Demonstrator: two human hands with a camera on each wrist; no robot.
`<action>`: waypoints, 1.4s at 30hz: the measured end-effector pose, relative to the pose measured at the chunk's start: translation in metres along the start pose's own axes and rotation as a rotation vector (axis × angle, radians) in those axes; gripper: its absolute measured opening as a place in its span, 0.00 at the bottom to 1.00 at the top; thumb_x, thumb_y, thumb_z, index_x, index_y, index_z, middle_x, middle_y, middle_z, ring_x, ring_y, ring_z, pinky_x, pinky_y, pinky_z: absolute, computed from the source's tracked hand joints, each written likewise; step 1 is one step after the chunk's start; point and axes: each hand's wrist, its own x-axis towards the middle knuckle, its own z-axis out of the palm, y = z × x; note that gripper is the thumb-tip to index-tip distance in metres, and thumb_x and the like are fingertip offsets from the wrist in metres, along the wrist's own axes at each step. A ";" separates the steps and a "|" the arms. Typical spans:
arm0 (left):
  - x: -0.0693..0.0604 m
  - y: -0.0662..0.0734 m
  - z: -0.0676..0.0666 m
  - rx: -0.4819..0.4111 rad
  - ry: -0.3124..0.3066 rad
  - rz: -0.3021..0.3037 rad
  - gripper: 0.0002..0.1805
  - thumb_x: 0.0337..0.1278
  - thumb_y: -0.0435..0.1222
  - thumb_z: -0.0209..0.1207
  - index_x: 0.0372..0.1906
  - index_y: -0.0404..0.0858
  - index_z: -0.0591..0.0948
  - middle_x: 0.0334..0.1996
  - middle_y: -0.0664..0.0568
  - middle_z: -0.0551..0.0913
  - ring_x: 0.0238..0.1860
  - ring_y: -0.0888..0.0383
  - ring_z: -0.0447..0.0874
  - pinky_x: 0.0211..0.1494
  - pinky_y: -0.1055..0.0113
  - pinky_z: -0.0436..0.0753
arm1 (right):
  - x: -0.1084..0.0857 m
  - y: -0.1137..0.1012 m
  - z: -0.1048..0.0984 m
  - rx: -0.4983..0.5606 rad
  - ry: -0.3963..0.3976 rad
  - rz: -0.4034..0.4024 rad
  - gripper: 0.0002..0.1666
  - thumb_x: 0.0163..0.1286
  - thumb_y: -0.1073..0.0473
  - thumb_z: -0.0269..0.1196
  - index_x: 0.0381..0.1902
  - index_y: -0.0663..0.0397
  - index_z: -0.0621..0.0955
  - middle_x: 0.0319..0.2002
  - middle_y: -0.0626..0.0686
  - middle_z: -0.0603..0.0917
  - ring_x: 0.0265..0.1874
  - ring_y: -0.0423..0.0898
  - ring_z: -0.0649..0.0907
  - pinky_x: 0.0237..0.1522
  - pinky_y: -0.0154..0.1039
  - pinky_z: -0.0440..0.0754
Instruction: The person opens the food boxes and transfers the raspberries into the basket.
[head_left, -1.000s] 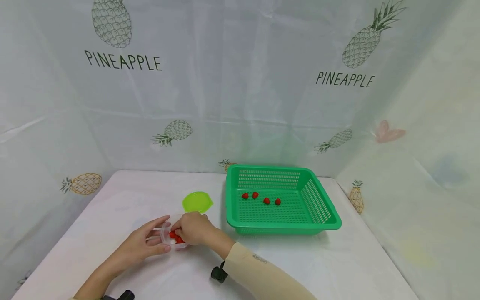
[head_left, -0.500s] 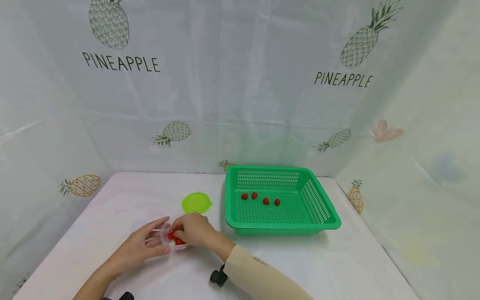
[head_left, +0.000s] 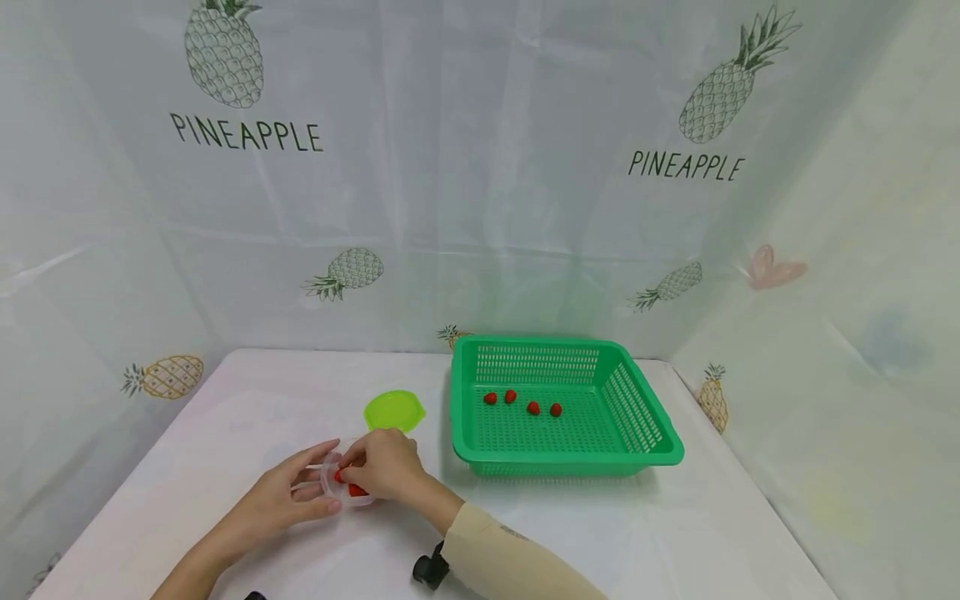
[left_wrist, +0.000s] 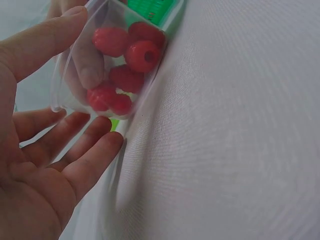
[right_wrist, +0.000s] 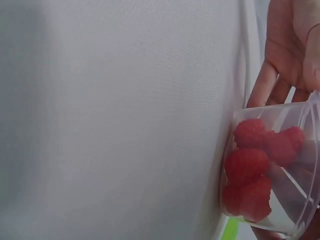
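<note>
A clear plastic container (head_left: pixel 347 498) with several red raspberries (left_wrist: pixel 144 56) stands on the cloth-covered table. Around its left side, my left hand (head_left: pixel 281 497) touches the wall with spread, mostly straight fingers, its thumb near the rim in the left wrist view. My right hand (head_left: pixel 390 468) reaches down into the container from the right. Between its thumb and fingertips it pinches a raspberry (head_left: pixel 338 476), partly hidden by those fingers. Through the transparent wall in the right wrist view, more raspberries (right_wrist: pixel 246 166) lie at the bottom.
A bright green lid (head_left: pixel 393 408) lies flat just behind the container. To the right is a green perforated basket (head_left: pixel 570 459) with several small red berries (head_left: pixel 533 408) on its floor. A pineapple-print sheet (head_left: pixel 480 208) hangs behind the table.
Inside the container, the right fingers have shifted slightly among the raspberries. The left hand stays at the container's side. The head view has tilted a little.
</note>
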 end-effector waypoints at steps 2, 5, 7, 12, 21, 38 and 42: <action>0.001 0.000 0.001 0.001 -0.003 -0.003 0.49 0.63 0.42 0.75 0.84 0.46 0.61 0.76 0.35 0.67 0.69 0.38 0.79 0.63 0.66 0.85 | -0.003 0.002 -0.004 0.004 0.011 -0.012 0.02 0.68 0.51 0.76 0.36 0.33 0.94 0.27 0.28 0.87 0.37 0.28 0.78 0.40 0.35 0.70; 0.001 -0.001 0.001 -0.006 -0.006 -0.004 0.49 0.63 0.42 0.75 0.84 0.46 0.61 0.77 0.35 0.67 0.70 0.38 0.78 0.63 0.65 0.85 | -0.009 0.005 -0.013 0.045 0.028 -0.040 0.04 0.69 0.54 0.75 0.37 0.35 0.94 0.25 0.29 0.86 0.35 0.28 0.78 0.38 0.31 0.74; 0.001 -0.002 0.001 0.001 -0.006 -0.006 0.49 0.63 0.42 0.75 0.84 0.46 0.61 0.77 0.36 0.67 0.70 0.38 0.78 0.64 0.64 0.85 | -0.012 0.009 -0.021 0.100 0.020 -0.058 0.05 0.70 0.56 0.74 0.38 0.37 0.94 0.26 0.30 0.86 0.33 0.28 0.78 0.35 0.28 0.75; 0.002 -0.002 0.000 0.045 0.007 -0.004 0.49 0.62 0.43 0.75 0.83 0.48 0.62 0.76 0.39 0.70 0.70 0.40 0.77 0.64 0.65 0.85 | -0.018 0.024 -0.051 0.187 0.017 -0.153 0.07 0.72 0.58 0.72 0.44 0.42 0.94 0.32 0.32 0.89 0.38 0.29 0.81 0.40 0.25 0.78; 0.002 0.000 -0.002 0.046 0.008 0.001 0.50 0.61 0.44 0.76 0.84 0.48 0.62 0.76 0.40 0.71 0.71 0.39 0.76 0.62 0.74 0.83 | -0.040 0.072 -0.136 0.275 0.086 -0.188 0.08 0.74 0.58 0.71 0.49 0.44 0.92 0.40 0.37 0.91 0.44 0.33 0.86 0.53 0.34 0.86; 0.001 -0.003 0.000 0.014 0.007 0.002 0.50 0.61 0.43 0.76 0.84 0.49 0.62 0.76 0.40 0.70 0.70 0.40 0.78 0.62 0.76 0.82 | -0.070 0.223 -0.205 0.086 0.245 0.024 0.11 0.74 0.63 0.70 0.52 0.54 0.90 0.46 0.52 0.92 0.44 0.48 0.91 0.46 0.46 0.91; 0.001 -0.003 0.000 0.002 0.005 0.014 0.50 0.61 0.41 0.76 0.84 0.48 0.62 0.76 0.38 0.70 0.70 0.38 0.78 0.61 0.76 0.82 | -0.072 0.239 -0.207 0.050 0.240 0.059 0.10 0.74 0.64 0.69 0.51 0.57 0.90 0.45 0.54 0.92 0.45 0.52 0.91 0.47 0.49 0.91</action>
